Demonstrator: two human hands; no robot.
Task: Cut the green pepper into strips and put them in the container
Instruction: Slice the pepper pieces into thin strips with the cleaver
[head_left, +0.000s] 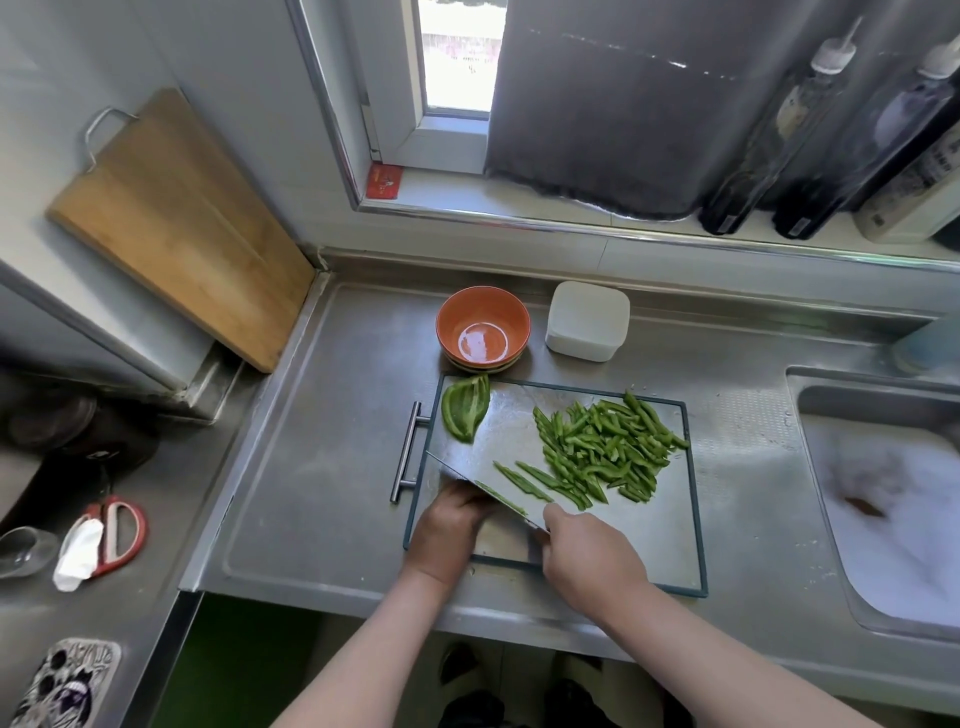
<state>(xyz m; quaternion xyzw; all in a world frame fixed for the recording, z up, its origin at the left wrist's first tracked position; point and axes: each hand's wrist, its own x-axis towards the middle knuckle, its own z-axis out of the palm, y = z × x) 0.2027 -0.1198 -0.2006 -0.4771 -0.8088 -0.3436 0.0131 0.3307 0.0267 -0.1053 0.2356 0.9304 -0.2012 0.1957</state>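
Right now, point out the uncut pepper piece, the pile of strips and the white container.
uncut pepper piece (465, 410), head view, middle of its visible face.
pile of strips (608, 447), head view, centre of the heap.
white container (587, 317), head view, middle of its top face.

From the board (670, 535), the steel counter (322, 467) at 9 o'clock lies open past the handle (407, 452). At 12 o'clock the orange bowl (483, 322) and the white container (587, 319) stand in the way, with a gap between them. At 3 o'clock a narrow bare strip borders the sink (857, 382).
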